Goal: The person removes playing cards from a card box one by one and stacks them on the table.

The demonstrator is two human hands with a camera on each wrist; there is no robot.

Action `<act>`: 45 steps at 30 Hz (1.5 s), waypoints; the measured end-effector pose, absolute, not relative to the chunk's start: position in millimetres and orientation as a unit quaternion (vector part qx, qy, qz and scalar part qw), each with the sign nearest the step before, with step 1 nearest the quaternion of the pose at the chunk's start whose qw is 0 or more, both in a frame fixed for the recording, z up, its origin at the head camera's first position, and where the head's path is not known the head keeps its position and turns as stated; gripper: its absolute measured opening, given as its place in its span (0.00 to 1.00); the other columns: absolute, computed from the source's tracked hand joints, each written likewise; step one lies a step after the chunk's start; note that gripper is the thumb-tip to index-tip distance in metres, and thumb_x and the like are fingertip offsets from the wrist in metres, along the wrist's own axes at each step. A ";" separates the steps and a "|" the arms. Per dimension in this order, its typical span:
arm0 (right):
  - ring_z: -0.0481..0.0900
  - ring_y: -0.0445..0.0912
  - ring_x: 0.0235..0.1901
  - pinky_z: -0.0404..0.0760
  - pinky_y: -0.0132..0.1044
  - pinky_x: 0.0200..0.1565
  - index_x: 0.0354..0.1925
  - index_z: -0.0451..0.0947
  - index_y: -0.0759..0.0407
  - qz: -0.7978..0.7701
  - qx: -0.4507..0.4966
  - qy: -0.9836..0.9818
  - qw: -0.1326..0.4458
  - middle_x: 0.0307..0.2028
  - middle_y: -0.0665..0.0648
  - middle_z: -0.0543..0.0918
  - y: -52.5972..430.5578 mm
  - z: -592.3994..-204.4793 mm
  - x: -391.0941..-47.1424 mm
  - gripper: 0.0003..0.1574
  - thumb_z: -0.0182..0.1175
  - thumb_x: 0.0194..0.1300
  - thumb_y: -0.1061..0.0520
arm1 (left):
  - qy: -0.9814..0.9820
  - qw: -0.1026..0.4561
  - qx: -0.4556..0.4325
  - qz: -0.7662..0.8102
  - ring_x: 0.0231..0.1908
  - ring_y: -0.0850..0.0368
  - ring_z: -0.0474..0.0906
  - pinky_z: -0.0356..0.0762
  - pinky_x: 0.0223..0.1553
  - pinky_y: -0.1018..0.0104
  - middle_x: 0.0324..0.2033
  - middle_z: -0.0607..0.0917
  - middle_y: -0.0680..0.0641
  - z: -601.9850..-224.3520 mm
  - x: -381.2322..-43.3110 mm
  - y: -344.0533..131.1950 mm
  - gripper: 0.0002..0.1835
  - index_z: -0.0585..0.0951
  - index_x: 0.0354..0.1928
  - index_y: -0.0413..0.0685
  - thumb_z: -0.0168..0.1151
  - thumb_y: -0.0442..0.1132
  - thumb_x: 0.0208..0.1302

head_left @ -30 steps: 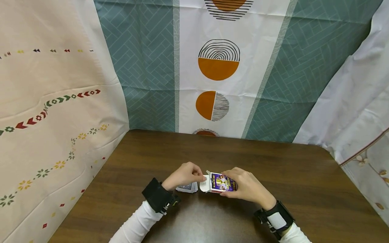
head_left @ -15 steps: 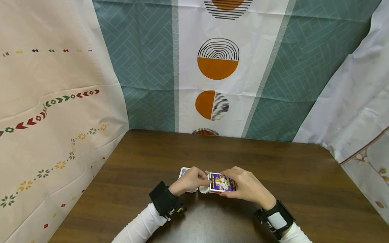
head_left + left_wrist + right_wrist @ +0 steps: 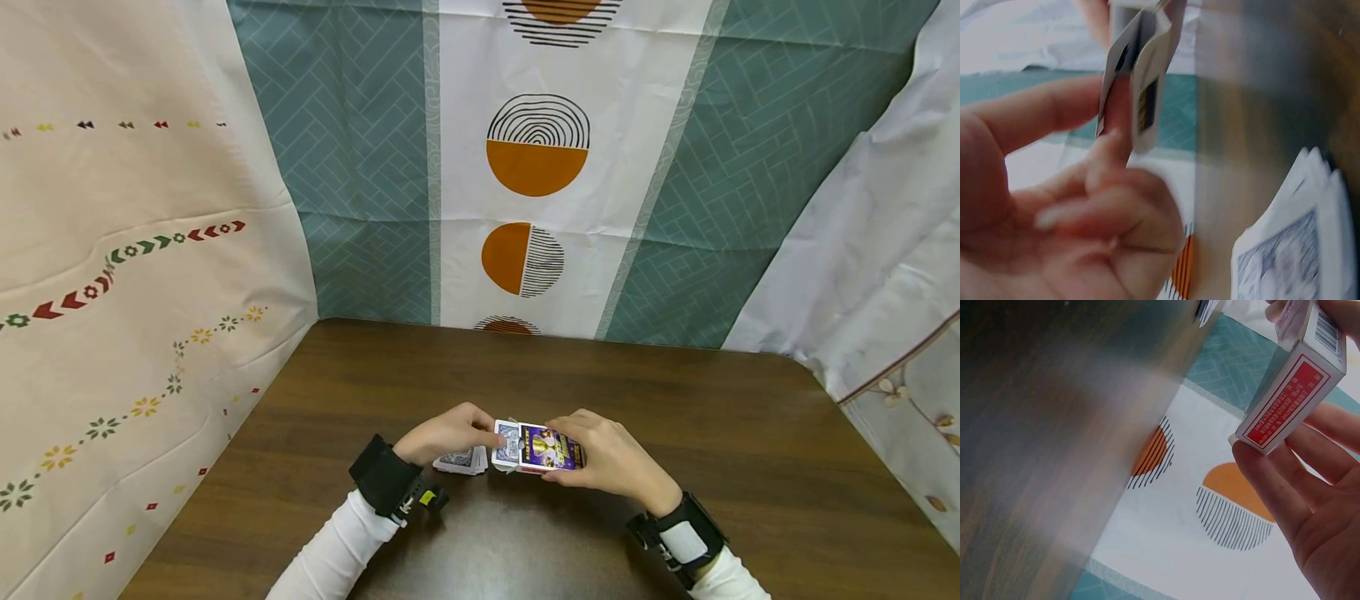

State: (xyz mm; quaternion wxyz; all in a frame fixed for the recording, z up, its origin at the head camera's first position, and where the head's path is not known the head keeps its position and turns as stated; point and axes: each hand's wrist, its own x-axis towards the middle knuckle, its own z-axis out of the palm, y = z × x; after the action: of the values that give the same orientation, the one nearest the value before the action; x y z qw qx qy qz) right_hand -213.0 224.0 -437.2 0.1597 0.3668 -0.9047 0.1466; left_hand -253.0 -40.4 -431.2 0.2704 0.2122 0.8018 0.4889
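Observation:
Purple and white, the playing card box [image 3: 551, 450] is gripped between the fingers and thumb of my right hand [image 3: 603, 454] in the head view. Its open end faces left, and a blue-backed playing card [image 3: 507, 443] sticks partway out. My left hand [image 3: 444, 433] pinches that card at its outer end. Close up in the left wrist view, the thumb and a finger hold the card [image 3: 1110, 87] beside the box's white flap [image 3: 1147, 103]. The box's side with a red label [image 3: 1282, 403] shows in the right wrist view.
A loose pile of blue-backed playing cards [image 3: 465, 461] lies on the brown wooden table [image 3: 525, 542], under and beside my left hand. A patterned cloth [image 3: 375, 167] hangs behind the table's far edge, with pale cloths on both sides.
My left hand reached right to the box's mouth, then drew back left, and the blue-backed card now shows out of the box. My right hand and the box stay in place.

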 end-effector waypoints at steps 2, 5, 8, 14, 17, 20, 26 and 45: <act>0.76 0.35 0.38 0.77 0.28 0.34 0.50 0.81 0.53 0.145 0.365 -0.906 0.159 0.41 0.47 0.84 223.9 -437.6 -213.0 0.37 0.70 0.49 0.33 | 0.795 0.285 0.228 0.485 0.25 0.59 0.68 0.61 0.26 0.70 0.26 0.79 0.52 -428.3 -255.3 -46.2 0.11 0.84 0.42 0.36 0.59 0.38 0.67; 0.76 0.36 0.39 0.77 0.29 0.35 0.51 0.81 0.53 0.141 0.362 -0.908 0.155 0.41 0.47 0.84 223.4 -438.1 -212.7 0.38 0.70 0.49 0.32 | 0.777 0.309 0.243 0.492 0.24 0.60 0.75 0.67 0.27 0.70 0.26 0.81 0.51 -424.2 -257.9 -55.0 0.12 0.81 0.45 0.33 0.55 0.36 0.69; 0.77 0.36 0.40 0.78 0.30 0.36 0.51 0.81 0.54 0.137 0.358 -0.911 0.152 0.42 0.47 0.84 223.3 -438.4 -212.4 0.39 0.69 0.50 0.31 | 0.754 0.336 0.233 0.514 0.26 0.59 0.81 0.73 0.29 0.71 0.30 0.85 0.47 -420.1 -260.0 -61.8 0.13 0.78 0.50 0.30 0.53 0.33 0.70; 0.77 0.36 0.40 0.78 0.31 0.37 0.51 0.81 0.54 0.136 0.360 -0.909 0.162 0.42 0.48 0.84 222.8 -438.5 -212.8 0.39 0.71 0.48 0.32 | 0.745 0.343 0.211 0.532 0.26 0.59 0.83 0.76 0.29 0.73 0.35 0.85 0.43 -415.3 -263.2 -72.5 0.14 0.76 0.53 0.29 0.52 0.31 0.70; 0.77 0.36 0.39 0.78 0.31 0.36 0.50 0.81 0.53 0.137 0.365 -0.905 0.168 0.41 0.47 0.84 222.6 -439.0 -213.1 0.38 0.72 0.47 0.33 | 0.754 0.319 0.217 0.532 0.26 0.60 0.82 0.76 0.31 0.70 0.32 0.84 0.45 -415.3 -265.7 -78.2 0.13 0.76 0.51 0.29 0.52 0.30 0.69; 0.77 0.37 0.40 0.78 0.31 0.37 0.50 0.81 0.53 0.137 0.368 -0.903 0.172 0.41 0.47 0.84 222.7 -439.3 -213.4 0.38 0.71 0.48 0.33 | 0.765 0.291 0.223 0.529 0.25 0.59 0.79 0.73 0.30 0.69 0.28 0.83 0.47 -415.4 -268.8 -84.7 0.11 0.77 0.47 0.30 0.53 0.30 0.67; 0.77 0.36 0.39 0.78 0.31 0.36 0.50 0.81 0.53 0.136 0.372 -0.901 0.176 0.41 0.47 0.84 223.4 -440.3 -214.3 0.38 0.71 0.48 0.32 | 0.777 0.269 0.228 0.522 0.29 0.57 0.74 0.70 0.32 0.69 0.26 0.79 0.50 -415.1 -275.9 -97.3 0.11 0.79 0.46 0.32 0.56 0.32 0.66; 0.76 0.36 0.38 0.76 0.28 0.34 0.49 0.81 0.54 0.140 0.371 -0.900 0.182 0.39 0.47 0.84 224.5 -442.7 -215.3 0.38 0.72 0.47 0.33 | 0.796 0.196 0.058 0.570 0.26 0.59 0.73 0.70 0.30 0.71 0.24 0.78 0.51 -451.5 -298.2 -108.4 0.11 0.82 0.42 0.32 0.63 0.35 0.63</act>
State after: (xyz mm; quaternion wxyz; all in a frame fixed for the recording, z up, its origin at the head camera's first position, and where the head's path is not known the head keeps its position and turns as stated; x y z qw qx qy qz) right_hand -215.3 224.5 -442.7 0.1820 0.3709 -0.8998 0.1400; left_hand -298.2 -108.4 -451.5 0.1956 0.0581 0.7962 0.5696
